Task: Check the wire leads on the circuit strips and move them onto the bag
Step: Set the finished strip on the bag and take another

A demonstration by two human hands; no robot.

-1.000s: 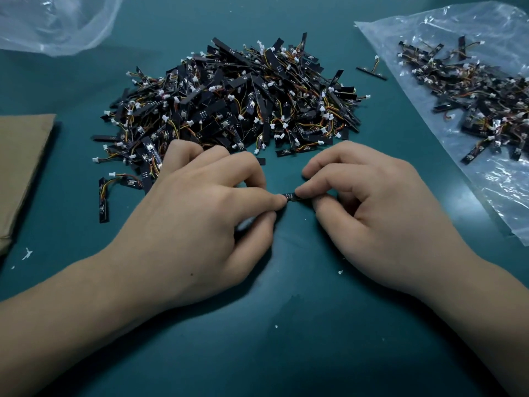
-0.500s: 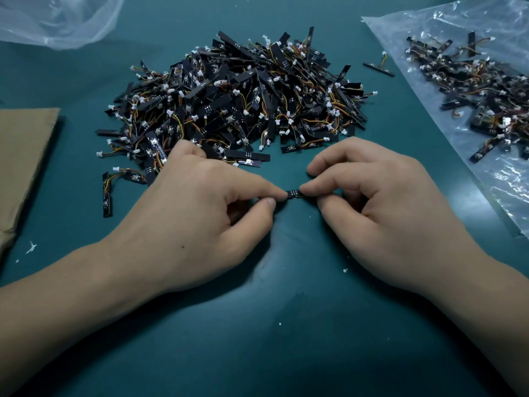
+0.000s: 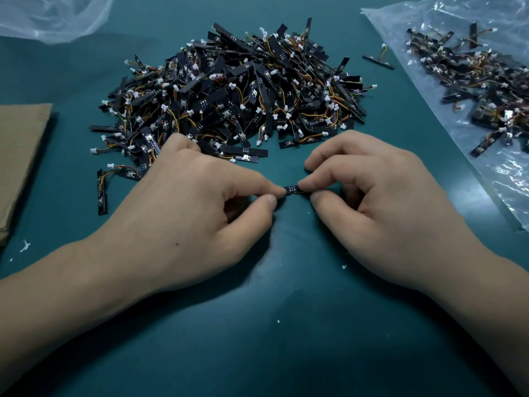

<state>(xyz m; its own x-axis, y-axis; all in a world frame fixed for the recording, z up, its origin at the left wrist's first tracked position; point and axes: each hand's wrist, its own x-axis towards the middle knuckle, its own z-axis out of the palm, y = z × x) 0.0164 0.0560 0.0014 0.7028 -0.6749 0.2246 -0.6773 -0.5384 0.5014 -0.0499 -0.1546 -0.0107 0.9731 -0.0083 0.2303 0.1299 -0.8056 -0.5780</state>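
Head view puts the circuit strip (image 3: 292, 189) low over the counter (image 3: 286, 325), straight in front of me, with my left grip (image 3: 186, 213) on one end and my right grip (image 3: 380, 202) on the other. Both grips are clamped on it between thumb and forefinger. Only a short black stretch with a few pale pads shows between my fingertips. The wire lead and its connector are hidden under my fingers, so I cannot tell their condition.

To check it well, I judge I should ease one pinch back toward the strip's end until the solder joints and wires come into sight. Then I would tug the lead lightly and keep the board flat; a hard pull could tear a sound joint.

Just beyond my hands is the big pile (image 3: 234, 93) of unchecked strips, a tangle of black boards, orange and yellow wires and white connectors. My left fingers lie near its near edge.

The clear bag (image 3: 501, 173) lies flat on my right, well apart from my hands, and carries a smaller loose heap of strips (image 3: 481, 90). One stray strip (image 3: 378, 61) lies on the bare counter between the pile and the bag's edge. A second plastic bag (image 3: 51, 15) is crumpled at the far left; I cannot tell what it holds. Brown cardboard (image 3: 20, 156) lies at the left edge.
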